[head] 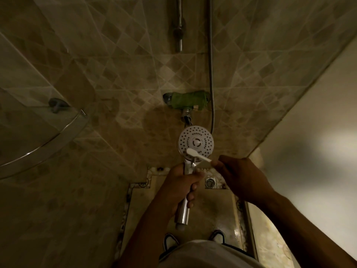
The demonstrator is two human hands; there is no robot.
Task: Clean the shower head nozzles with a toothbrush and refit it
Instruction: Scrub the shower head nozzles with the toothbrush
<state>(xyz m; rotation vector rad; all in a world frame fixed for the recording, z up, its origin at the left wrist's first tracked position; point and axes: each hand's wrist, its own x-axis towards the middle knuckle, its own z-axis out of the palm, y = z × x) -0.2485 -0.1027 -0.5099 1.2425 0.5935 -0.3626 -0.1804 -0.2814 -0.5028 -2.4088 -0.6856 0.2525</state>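
A round white shower head (196,140) with many dark nozzle holes faces me at the frame's middle, on a chrome handle. My left hand (179,187) grips that handle below the head, and the handle's lower end sticks out under my fist. My right hand (241,176) pinches the handle of a white toothbrush (197,154). The brush head lies against the lower left edge of the nozzle face.
On the tiled wall behind is a mixer valve (186,102) wrapped in green material, with a metal hose (211,74) hanging beside it and a riser rail (179,26) above. A glass corner shelf (38,144) juts out at left. A floor drain (210,183) lies below.
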